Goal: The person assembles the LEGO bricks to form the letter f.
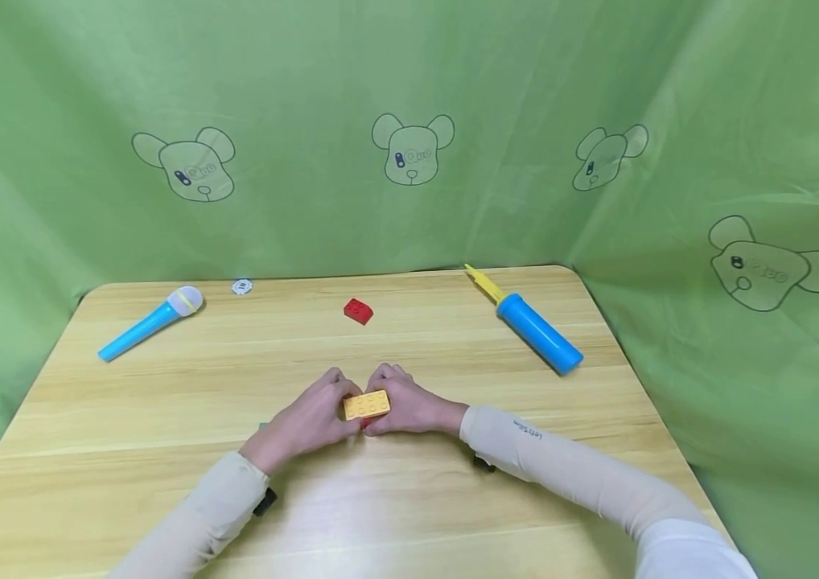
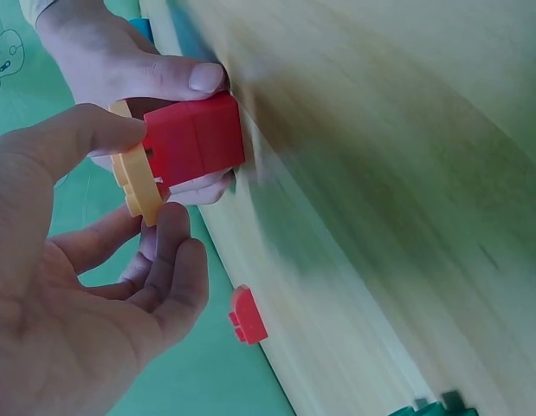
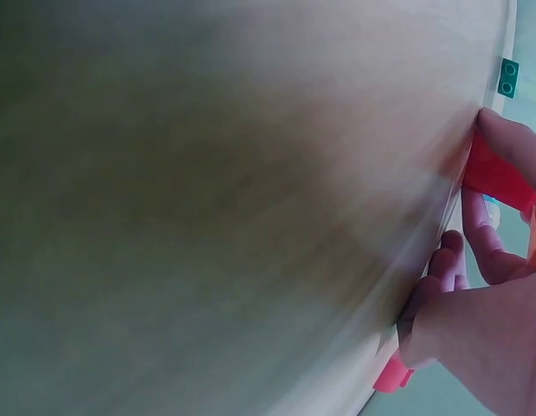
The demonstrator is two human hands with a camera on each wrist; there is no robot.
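As left hand (image 1: 310,417) pinches brick (image 1: 367,404), right (image 1: 411,404) seemingly grips.

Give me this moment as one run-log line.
left hand: pinches yellow brick | right hand: grips red block | yellow brick: over red block, seating unclear | small red brick: on table beyond hands
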